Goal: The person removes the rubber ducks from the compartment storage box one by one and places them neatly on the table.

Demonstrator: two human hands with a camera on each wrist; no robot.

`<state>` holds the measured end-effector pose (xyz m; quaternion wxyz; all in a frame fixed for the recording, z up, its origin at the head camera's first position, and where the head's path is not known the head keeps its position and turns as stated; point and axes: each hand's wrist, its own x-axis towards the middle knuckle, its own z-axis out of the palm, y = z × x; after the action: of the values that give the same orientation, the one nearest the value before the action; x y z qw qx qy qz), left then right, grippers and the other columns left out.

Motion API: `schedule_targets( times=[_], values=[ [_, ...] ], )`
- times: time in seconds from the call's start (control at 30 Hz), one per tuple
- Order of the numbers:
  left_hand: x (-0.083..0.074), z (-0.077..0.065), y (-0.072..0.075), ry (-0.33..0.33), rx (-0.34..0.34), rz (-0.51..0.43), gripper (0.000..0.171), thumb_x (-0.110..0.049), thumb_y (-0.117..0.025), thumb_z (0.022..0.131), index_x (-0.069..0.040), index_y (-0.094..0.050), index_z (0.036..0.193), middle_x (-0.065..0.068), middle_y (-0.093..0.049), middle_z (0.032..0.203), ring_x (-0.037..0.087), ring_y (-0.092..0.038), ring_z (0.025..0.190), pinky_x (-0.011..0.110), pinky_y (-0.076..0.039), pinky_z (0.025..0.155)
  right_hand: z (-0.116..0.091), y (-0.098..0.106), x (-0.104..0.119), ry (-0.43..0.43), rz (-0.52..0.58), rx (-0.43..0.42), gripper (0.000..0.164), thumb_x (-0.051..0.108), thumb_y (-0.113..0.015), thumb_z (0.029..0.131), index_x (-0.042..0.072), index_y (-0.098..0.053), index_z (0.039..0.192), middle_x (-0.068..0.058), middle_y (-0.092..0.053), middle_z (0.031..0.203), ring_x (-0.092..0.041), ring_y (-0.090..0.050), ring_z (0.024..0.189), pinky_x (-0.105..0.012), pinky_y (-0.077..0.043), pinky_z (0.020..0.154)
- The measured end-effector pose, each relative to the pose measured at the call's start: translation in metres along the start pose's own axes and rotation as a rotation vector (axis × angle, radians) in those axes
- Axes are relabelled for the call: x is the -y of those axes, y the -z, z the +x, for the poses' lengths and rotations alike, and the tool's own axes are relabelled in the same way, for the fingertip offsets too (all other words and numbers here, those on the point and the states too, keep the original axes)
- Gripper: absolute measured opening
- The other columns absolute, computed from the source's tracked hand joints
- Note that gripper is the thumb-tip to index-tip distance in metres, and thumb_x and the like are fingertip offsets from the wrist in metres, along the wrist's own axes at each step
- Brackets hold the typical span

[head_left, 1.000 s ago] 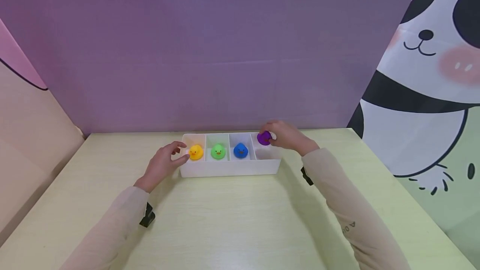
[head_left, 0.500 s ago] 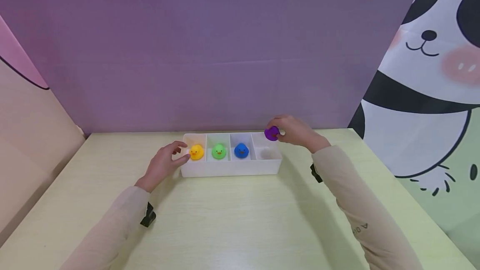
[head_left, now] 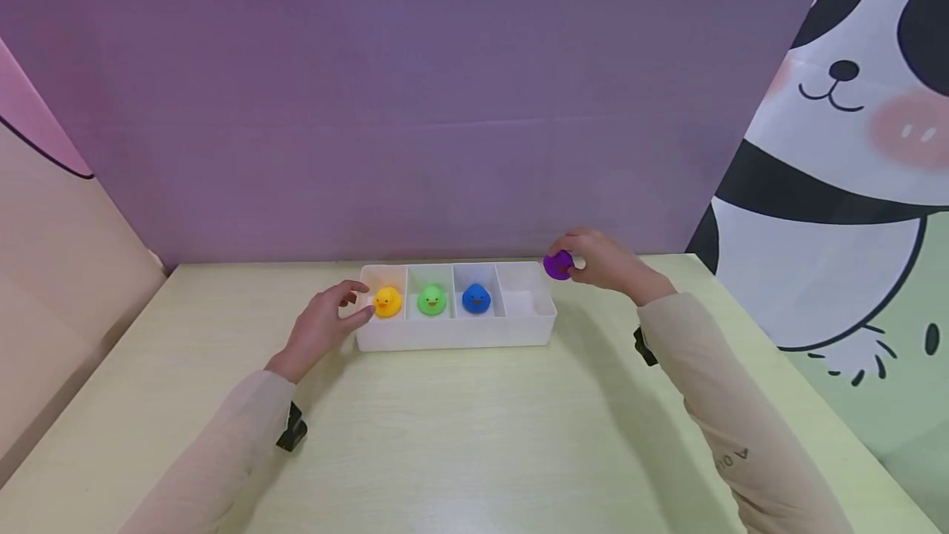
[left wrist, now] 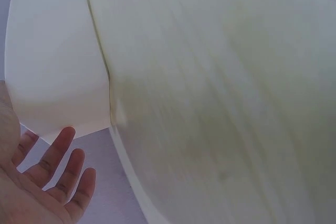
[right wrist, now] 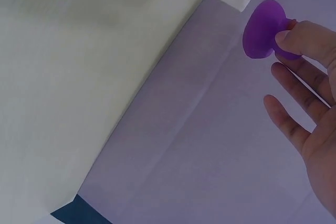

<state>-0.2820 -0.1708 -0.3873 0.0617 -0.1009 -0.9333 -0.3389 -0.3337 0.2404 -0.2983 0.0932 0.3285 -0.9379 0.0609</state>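
Note:
A long white divided box (head_left: pixel 455 334) stands near the table's back edge. A yellow toy duck (head_left: pixel 387 302), a green toy duck (head_left: pixel 432 300) and a blue toy duck (head_left: pixel 476 298) sit in separate compartments from the left; the rightmost compartment holds nothing. My left hand (head_left: pixel 320 324) rests at the box's left end, thumb and fingers by the rim; its fingers look loose and fairly straight in the left wrist view. Between thumb and finger, my right hand (head_left: pixel 604 262) pinches a purple toy duck (right wrist: pixel 265 30) just outside the box's right end, its wide round base turned outward.
The pale wooden table (head_left: pixel 445 435) meets a purple backdrop (head_left: pixel 415 105) right behind the box. A panda picture (head_left: pixel 838 270) covers the wall on the right, and a pale wall (head_left: pixel 67 287) borders the left.
My right hand has moved right with the purple duck, from over the rightmost compartment to beyond the box's right rim. The left hand, box and other ducks have stayed put.

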Motion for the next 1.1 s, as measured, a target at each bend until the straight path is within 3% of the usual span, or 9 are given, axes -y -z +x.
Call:
schedule_targets(
  times=[0.47,0.9,1.1],
  values=[
    [0.0,0.0,-0.002,-0.009,-0.006,-0.009,0.043,-0.033,-0.061,0.086,-0.011,-0.052,0.122,0.016,-0.06,0.111,0.034,-0.054,0.105,0.049,-0.045,0.085,-0.02,-0.022,-0.017,0.002,0.01,-0.013,0.028,-0.004,-0.069,0.068,0.008,-0.068,0.094,-0.007,-0.064,0.091,-0.025,-0.059,0.085,-0.039,-0.05,0.074],
    [-0.002,-0.002,-0.003,-0.009,-0.001,-0.02,0.043,-0.033,-0.061,0.087,-0.011,-0.053,0.122,0.017,-0.059,0.114,0.035,-0.054,0.107,0.048,-0.045,0.086,-0.033,-0.046,-0.021,-0.083,0.055,0.079,0.031,-0.003,-0.07,0.07,0.01,-0.068,0.098,-0.006,-0.065,0.096,-0.027,-0.058,0.095,-0.041,-0.049,0.078],
    [-0.002,-0.001,-0.002,-0.003,0.004,-0.024,0.044,-0.034,-0.061,0.087,-0.011,-0.052,0.123,0.017,-0.059,0.114,0.035,-0.053,0.108,0.049,-0.045,0.086,-0.038,-0.055,-0.022,-0.072,0.062,0.084,0.031,-0.003,-0.07,0.07,0.01,-0.067,0.098,-0.006,-0.064,0.095,-0.028,-0.058,0.094,-0.042,-0.049,0.077]
  ],
)
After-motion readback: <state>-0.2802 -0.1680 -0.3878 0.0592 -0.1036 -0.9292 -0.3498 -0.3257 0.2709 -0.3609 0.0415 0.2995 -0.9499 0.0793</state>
